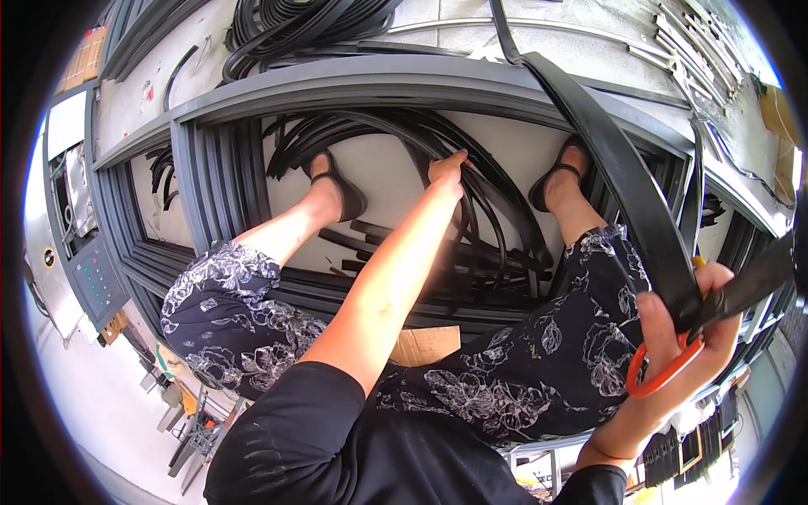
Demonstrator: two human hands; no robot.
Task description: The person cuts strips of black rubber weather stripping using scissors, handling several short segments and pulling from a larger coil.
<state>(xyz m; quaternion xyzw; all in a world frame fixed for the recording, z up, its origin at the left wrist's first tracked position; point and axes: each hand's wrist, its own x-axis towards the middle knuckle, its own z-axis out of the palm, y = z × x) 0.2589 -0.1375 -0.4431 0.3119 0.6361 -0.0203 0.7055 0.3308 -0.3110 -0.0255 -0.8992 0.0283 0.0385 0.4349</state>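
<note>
My left hand [447, 170] reaches down between my legs into a loose bundle of black rubber strips [497, 177]. Its fingers are closed round part of the bundle; exactly how many strips they grip is hidden. At the right, my right hand [715, 341] is closed on scissors with an orange handle [661, 377], one finger through the loop. A wide flat black strip [619, 156] slopes down from the far side to this hand and bends away at the right edge. Whether the fingers also pinch that strip is hard to make out.
Stacked dark grey frames [353, 84] surround my feet. Beyond them lie a coil of black strip [295, 29] and thin metal profiles [694, 55]. A piece of cardboard [427, 345] sits between my thighs. A grey control panel [97, 278] stands at the left.
</note>
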